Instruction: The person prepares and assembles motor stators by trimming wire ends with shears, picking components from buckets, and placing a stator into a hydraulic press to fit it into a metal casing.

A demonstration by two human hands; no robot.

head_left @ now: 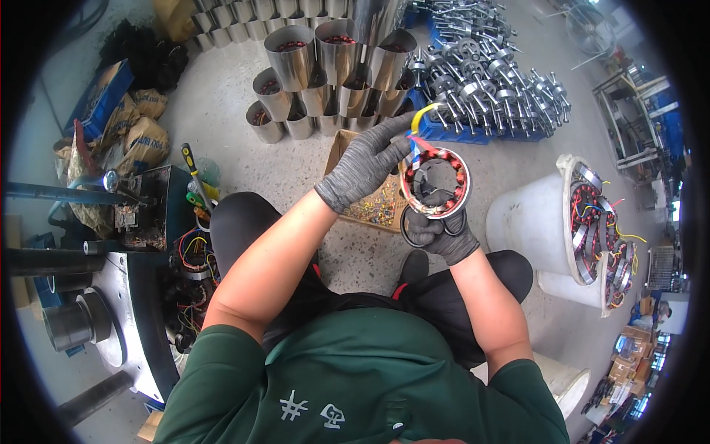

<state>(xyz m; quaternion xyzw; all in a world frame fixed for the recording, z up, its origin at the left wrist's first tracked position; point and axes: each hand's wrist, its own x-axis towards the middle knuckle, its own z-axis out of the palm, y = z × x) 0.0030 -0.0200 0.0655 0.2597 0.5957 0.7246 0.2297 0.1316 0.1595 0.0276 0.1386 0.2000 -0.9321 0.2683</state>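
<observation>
A ring-shaped motor stator [465,182] with dark red windings and a metal rim is held up in front of me. My right hand [446,235], in a grey glove, is closed at its lower edge. Black loop handles [404,224], which look like scissors, hang around the right fingers; any blades are hidden. My left hand [366,164], also gloved, is closed beside the ring's upper left. Its fingers pinch the stator's lead wires [419,118], coloured yellow, red, blue and white.
Below the hands lies a cardboard box [370,214] of small wire scraps. Metal cylinders [316,92] stand stacked ahead; rotors with shafts [481,85] fill blue crates beside them. White buckets [529,211] of stators are on the right. A press-like machine [133,318] stands at left.
</observation>
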